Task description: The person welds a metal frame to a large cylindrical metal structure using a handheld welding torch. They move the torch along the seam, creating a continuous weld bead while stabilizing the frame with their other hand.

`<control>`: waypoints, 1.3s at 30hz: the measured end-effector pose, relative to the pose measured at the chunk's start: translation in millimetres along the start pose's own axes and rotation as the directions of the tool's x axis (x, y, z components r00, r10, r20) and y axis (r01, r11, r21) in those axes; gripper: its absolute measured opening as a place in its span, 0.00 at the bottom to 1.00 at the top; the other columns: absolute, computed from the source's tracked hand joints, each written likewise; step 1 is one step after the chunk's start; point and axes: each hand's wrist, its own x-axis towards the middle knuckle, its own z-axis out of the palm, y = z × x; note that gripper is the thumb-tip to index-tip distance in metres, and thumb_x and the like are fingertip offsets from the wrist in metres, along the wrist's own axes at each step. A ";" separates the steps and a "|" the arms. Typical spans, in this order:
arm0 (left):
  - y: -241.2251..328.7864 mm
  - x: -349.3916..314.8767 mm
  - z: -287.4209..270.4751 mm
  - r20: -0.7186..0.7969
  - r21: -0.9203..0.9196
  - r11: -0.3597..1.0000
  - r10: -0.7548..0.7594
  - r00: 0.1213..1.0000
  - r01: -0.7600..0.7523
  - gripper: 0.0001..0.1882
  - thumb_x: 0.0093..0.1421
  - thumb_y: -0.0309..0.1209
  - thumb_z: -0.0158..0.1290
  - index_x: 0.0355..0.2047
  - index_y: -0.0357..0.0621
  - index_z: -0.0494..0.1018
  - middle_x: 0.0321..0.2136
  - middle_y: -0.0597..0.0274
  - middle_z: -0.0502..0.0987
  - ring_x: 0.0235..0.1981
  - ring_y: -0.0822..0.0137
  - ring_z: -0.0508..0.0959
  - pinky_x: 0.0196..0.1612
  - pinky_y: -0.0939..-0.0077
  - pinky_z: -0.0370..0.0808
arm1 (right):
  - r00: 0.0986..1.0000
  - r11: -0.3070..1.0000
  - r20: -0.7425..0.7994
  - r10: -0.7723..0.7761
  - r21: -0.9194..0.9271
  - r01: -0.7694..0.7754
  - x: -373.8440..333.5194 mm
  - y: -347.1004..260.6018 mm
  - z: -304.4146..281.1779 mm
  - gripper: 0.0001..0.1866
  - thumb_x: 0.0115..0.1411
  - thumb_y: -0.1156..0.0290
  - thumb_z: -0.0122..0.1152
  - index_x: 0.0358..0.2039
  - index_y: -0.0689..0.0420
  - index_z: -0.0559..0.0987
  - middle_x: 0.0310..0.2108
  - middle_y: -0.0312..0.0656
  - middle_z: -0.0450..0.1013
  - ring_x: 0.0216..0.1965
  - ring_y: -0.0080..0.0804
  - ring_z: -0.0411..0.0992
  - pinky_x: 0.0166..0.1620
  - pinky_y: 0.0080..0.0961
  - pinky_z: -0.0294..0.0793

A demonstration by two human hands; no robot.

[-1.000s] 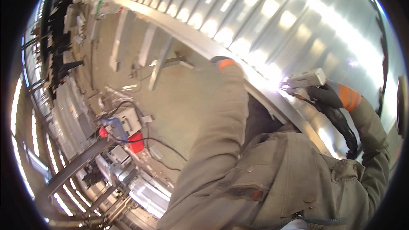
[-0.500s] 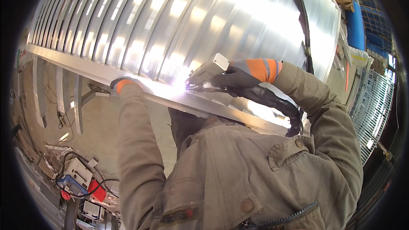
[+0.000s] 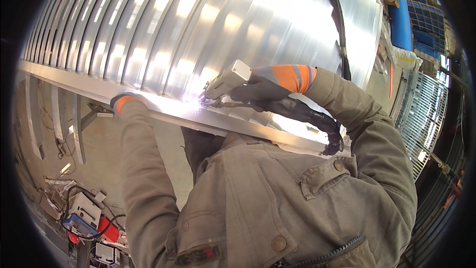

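My gloved right hand (image 3: 267, 89) is closed round a grey welding torch (image 3: 229, 80) with a black hose (image 3: 310, 119) trailing to the right. At the torch tip a bright violet-white arc burns on the joint between a ribbed aluminium panel (image 3: 198, 39) and the long flat metal rail (image 3: 69, 80) along its near edge. Glare hides the weld spot. My gloved left hand (image 3: 123, 102) lies at that rail, left of the arc. The sleeve and the angle hide most of its fingers, so its grip does not show.
A black cable (image 3: 339, 25) runs over the panel's right part. Metal legs (image 3: 59, 111) stand below the rail at left. A box-shaped machine (image 3: 84, 208) with cables sits on the lower left. Metal grating (image 3: 421, 114) and a blue roll (image 3: 400, 25) are at right.
The whole scene has shifted slightly left in view. Both hands keep about the same places along the panel edge. The arc still burns, its glow somewhat smaller.
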 end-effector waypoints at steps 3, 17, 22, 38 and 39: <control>-1.0 -4.4 -1.4 0.011 0.069 0.998 0.009 1.000 -0.009 0.17 0.72 0.48 0.60 0.57 0.65 0.88 0.55 0.76 0.89 0.55 0.70 0.87 0.53 0.56 0.82 | 1.000 0.999 0.010 -0.008 0.039 0.008 -5.9 -4.4 1.4 0.30 0.78 0.46 0.54 0.54 0.64 0.85 0.29 0.39 0.77 0.27 0.27 0.75 0.35 0.32 0.77; -1.7 -4.6 -5.6 0.048 0.056 0.998 0.005 0.999 -0.008 0.16 0.73 0.44 0.60 0.58 0.66 0.88 0.54 0.76 0.89 0.53 0.69 0.89 0.50 0.57 0.86 | 1.000 0.996 0.022 0.012 0.089 -0.014 -13.0 2.2 3.5 0.28 0.78 0.50 0.58 0.62 0.63 0.81 0.34 0.38 0.78 0.29 0.24 0.75 0.35 0.28 0.78; -4.6 32.9 35.5 -0.159 -0.013 0.999 -0.045 0.986 0.043 0.18 0.74 0.45 0.57 0.55 0.54 0.88 0.56 0.68 0.88 0.56 0.66 0.87 0.56 0.62 0.82 | 0.998 0.993 0.003 -0.060 0.101 0.059 -29.3 5.9 3.8 0.28 0.78 0.53 0.58 0.68 0.61 0.79 0.38 0.38 0.79 0.30 0.24 0.74 0.36 0.27 0.78; -7.2 15.8 11.5 -0.039 0.039 0.999 -0.029 0.999 0.031 0.18 0.75 0.47 0.55 0.54 0.57 0.89 0.55 0.69 0.89 0.55 0.66 0.88 0.55 0.63 0.82 | 0.999 0.992 -0.013 -0.044 0.117 0.045 -32.9 29.5 11.7 0.29 0.79 0.54 0.57 0.71 0.60 0.77 0.44 0.40 0.82 0.35 0.26 0.76 0.42 0.29 0.80; -6.9 16.1 11.6 -0.038 0.038 0.999 -0.030 0.999 0.031 0.18 0.75 0.47 0.55 0.54 0.57 0.89 0.55 0.69 0.89 0.55 0.66 0.88 0.55 0.63 0.82 | 0.999 0.994 -0.012 -0.040 0.104 0.041 -33.4 27.9 11.6 0.29 0.79 0.53 0.57 0.71 0.60 0.77 0.44 0.40 0.82 0.35 0.26 0.76 0.42 0.29 0.80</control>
